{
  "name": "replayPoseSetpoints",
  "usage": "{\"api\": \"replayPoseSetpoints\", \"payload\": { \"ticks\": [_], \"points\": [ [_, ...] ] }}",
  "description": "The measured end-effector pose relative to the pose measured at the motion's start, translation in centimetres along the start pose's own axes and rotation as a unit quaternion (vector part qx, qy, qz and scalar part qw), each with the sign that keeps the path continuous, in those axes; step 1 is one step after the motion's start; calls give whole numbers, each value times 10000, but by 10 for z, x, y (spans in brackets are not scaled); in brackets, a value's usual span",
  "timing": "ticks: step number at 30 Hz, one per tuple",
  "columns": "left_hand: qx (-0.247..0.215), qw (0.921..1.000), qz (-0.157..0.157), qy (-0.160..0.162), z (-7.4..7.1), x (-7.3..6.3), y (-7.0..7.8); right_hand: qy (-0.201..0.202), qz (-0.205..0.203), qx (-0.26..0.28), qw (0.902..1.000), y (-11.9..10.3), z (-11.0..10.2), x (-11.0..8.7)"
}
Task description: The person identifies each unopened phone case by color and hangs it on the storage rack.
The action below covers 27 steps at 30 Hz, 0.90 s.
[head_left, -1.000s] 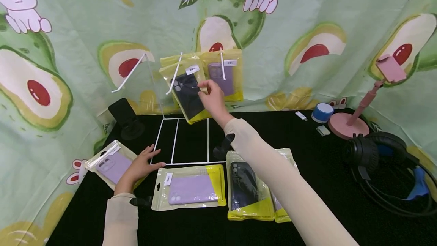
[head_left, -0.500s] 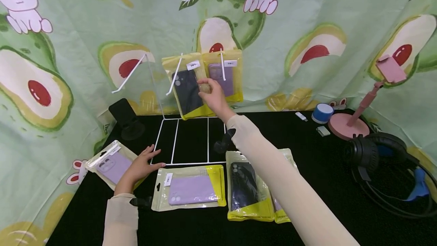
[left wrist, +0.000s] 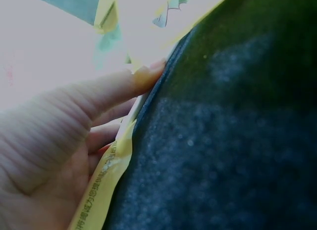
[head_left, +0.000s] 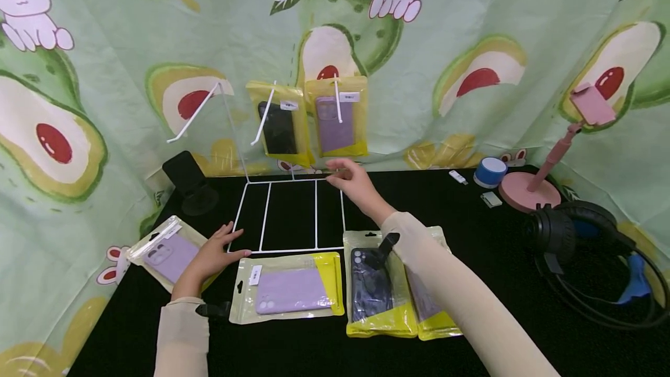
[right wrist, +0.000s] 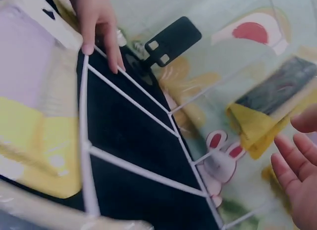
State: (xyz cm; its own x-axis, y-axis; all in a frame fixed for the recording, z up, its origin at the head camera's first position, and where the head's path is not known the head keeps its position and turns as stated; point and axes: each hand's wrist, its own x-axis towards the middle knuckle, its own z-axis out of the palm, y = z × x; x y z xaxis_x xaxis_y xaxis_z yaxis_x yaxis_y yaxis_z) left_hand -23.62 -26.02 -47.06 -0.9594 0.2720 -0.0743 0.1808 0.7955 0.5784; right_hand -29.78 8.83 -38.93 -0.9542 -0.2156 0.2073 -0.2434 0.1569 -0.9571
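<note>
A white wire rack stands on the black table with two hooks carrying phone cases in yellow-edged bags: a black phone case and a lilac phone case. My right hand is just below and right of them, fingers loosely bent, holding nothing; the right wrist view shows it apart from the bags. My left hand rests on the rack's front left corner, thumb and fingers spread over the wires. A bagged lilac case lies beside and partly under that hand. Another lilac case lies before the rack.
Right of it lie a bagged black case and a lilac one partly under my right sleeve. A bare hook juts out at left. Around are a black phone stand, a pink stand, headphones and a blue-white round item.
My right hand has let go of the bagged black case and drawn down and right. The bag now hangs from the middle hook. My left hand stays in place.
</note>
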Motion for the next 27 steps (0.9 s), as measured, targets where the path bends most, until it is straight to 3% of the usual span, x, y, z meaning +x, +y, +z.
{"api": "replayPoseSetpoints", "payload": {
  "ticks": [7,13,19,27],
  "points": [
    [-57,9999,-66,-84,-2,0,0,193,110,600,9980,22,-30,-50],
    [-16,10000,-12,-11,-2,-2,2,171,43,646,9978,22,-63,-96],
    [14,10000,60,9,-2,-3,1,464,591,-63,9972,15,-96,-137],
    [106,9999,79,3,-2,-2,2,662,1501,-1319,9776,6,-124,-166]
  ]
}}
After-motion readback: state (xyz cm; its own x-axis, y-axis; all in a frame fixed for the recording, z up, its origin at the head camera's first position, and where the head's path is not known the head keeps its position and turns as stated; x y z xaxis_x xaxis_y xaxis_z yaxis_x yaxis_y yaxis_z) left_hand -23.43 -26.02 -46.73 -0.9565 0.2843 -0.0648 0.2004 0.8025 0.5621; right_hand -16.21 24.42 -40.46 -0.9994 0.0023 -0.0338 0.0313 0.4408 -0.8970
